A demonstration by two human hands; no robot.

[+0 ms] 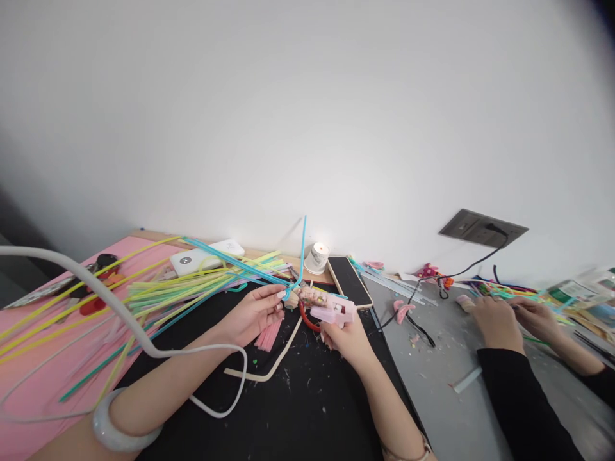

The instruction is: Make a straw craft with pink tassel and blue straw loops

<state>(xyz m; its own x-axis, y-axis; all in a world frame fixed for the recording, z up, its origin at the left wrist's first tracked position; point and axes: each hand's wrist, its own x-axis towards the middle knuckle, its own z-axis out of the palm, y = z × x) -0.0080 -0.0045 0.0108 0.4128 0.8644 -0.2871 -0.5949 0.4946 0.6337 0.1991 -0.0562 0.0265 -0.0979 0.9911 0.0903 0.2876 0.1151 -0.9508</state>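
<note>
My left hand pinches a small cream-coloured piece with blue pipe cleaners wound on it; one blue stem sticks straight up and others trail off to the left. My right hand is wrapped round a pink glue gun. The gun's front end points left at the piece, close to my left fingertips. Whether its tip touches the piece I cannot tell. Just below the gun shows a red loop, partly hidden. A bent cream pipe cleaner and a bundle of short pink strips lie under my hands.
Yellow and green pipe cleaners spread over the left side, near a white power bank. A white cable loops across my left forearm. At the back stand a paper cup and a phone. A co-worker's hands work at right.
</note>
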